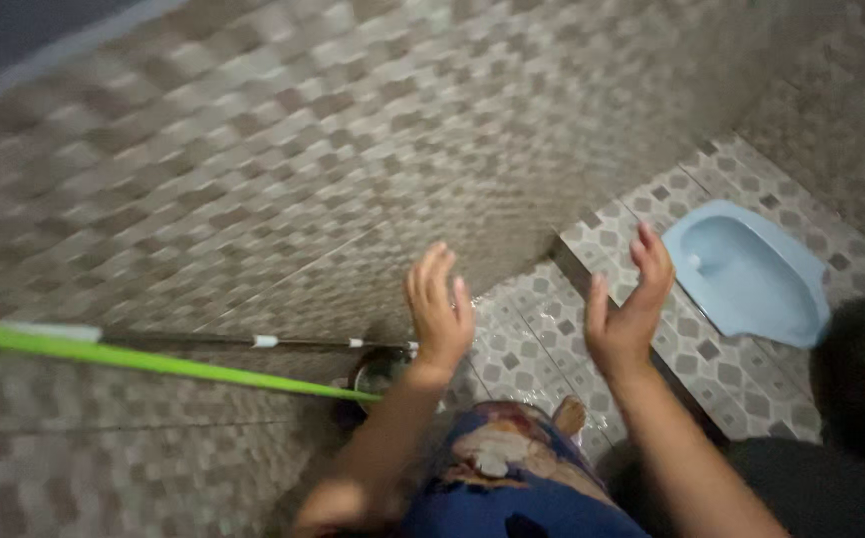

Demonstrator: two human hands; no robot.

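Both hands are hanging empty in the air over the tiled floor (pixel 532 339), the left hand (pixel 440 311) lifting with its fingers spread loosely apart, back toward the camera, and the right hand (pixel 623 309) lifting beside it with palm turned inward and fingers open, neither one touching anything. The nearest thing, a green pole (pixel 153 361), is lying slantwise just left of the left hand's wrist, running alongside a thinner dark rod (pixel 253 341) toward a round metal drain (pixel 380 371), while a pale blue squat toilet (pixel 746 269) is sitting well right of the right hand on a raised tiled step
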